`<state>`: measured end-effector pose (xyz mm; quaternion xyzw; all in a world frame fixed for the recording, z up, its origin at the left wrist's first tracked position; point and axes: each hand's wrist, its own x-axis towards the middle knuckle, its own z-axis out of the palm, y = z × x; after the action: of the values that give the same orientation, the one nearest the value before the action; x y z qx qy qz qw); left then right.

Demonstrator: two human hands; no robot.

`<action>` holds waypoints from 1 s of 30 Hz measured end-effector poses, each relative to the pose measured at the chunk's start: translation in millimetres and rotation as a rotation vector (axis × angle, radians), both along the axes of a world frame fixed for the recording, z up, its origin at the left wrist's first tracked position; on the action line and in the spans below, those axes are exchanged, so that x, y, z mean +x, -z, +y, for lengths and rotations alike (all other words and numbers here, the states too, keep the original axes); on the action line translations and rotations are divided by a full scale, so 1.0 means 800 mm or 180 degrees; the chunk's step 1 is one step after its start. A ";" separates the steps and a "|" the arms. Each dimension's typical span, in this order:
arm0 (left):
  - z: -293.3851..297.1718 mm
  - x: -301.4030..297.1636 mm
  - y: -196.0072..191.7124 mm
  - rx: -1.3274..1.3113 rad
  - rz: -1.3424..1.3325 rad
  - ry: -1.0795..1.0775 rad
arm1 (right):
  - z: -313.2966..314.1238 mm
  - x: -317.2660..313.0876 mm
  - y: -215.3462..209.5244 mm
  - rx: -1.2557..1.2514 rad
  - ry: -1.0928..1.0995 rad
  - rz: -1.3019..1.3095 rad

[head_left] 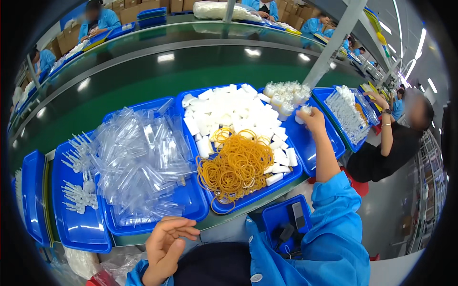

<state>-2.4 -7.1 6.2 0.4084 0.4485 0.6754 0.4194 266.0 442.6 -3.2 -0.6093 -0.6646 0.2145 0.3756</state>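
Observation:
My right hand (pixel 315 122) reaches out over the blue tray at the right, its fingers closed on a small white bundle (pixel 303 113). Right beside it, a pile of similar whitish bundles (pixel 285 93) stands in that tray's far corner. My left hand (pixel 165 245) hovers near my body, fingers loosely curved and apart, with nothing in it. In front of me, a heap of orange rubber bands (pixel 238 164) lies on white cylindrical pieces (pixel 229 107) in the middle tray. Clear plastic sleeves or tubes (pixel 138 162) fill the tray to its left.
Thin white stemmed parts (pixel 80 195) lie in a blue tray (pixel 86 233) at the far left. A green conveyor belt (pixel 129 76) runs behind the trays. A metal post (pixel 334 43) rises beyond the right tray. At the right, a person in black (pixel 386 148) works beside another filled tray (pixel 350 114).

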 end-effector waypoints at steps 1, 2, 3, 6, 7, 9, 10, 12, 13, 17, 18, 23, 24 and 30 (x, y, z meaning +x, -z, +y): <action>-0.005 -0.001 0.001 -0.0023 0.0021 -0.0132 | 0.007 0.000 0.009 -0.0324 -0.0117 0.0287; -0.014 -0.003 0.001 -0.0090 0.0052 -0.0309 | 0.013 -0.005 0.022 -0.0704 -0.0274 0.0569; -0.019 -0.007 0.000 -0.0092 0.0194 -0.0634 | 0.019 -0.005 0.035 -0.0513 -0.0471 0.0655; -0.029 -0.043 -0.004 -0.0146 0.0737 -0.1555 | 0.041 0.026 0.052 -0.0570 -0.1055 0.0668; -0.039 -0.061 -0.006 -0.0178 0.1006 -0.1852 | 0.040 0.032 0.050 -0.0695 -0.1147 0.0744; -0.063 -0.093 -0.006 -0.0321 0.1800 -0.3001 | 0.032 0.026 0.043 -0.0861 -0.1280 0.0824; -0.081 -0.121 -0.006 -0.0657 0.2578 -0.3257 | 0.028 0.028 0.035 -0.1063 -0.1116 0.0792; -0.112 -0.172 -0.005 -0.1457 0.3535 -0.3512 | 0.014 0.030 0.019 -0.0338 -0.0658 0.0262; -0.116 -0.192 -0.002 -0.1917 0.3720 -0.3528 | 0.019 0.043 0.019 0.0361 -0.0470 -0.0034; -0.165 -0.263 0.022 -0.2557 0.3915 -0.3444 | -0.061 -0.022 -0.030 0.0951 -0.1244 0.0806; -0.175 -0.274 0.025 -0.2580 0.3644 -0.3302 | -0.084 -0.046 -0.043 0.0882 -0.1495 0.0744; -0.164 -0.287 0.040 -0.2266 0.3403 -0.3128 | -0.140 -0.102 -0.067 0.0821 -0.2114 -0.0084; -0.160 -0.287 0.040 -0.2225 0.3393 -0.3150 | -0.147 -0.107 -0.070 0.0832 -0.2079 -0.0323; -0.170 -0.289 0.044 -0.1987 0.3254 -0.3199 | -0.117 -0.113 -0.042 0.1359 -0.1402 -0.1217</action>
<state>-233.4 -142.8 -29.2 0.2798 0.8864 0.3549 -0.1000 175.8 349.1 30.6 -0.3884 -0.8680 0.0288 0.3081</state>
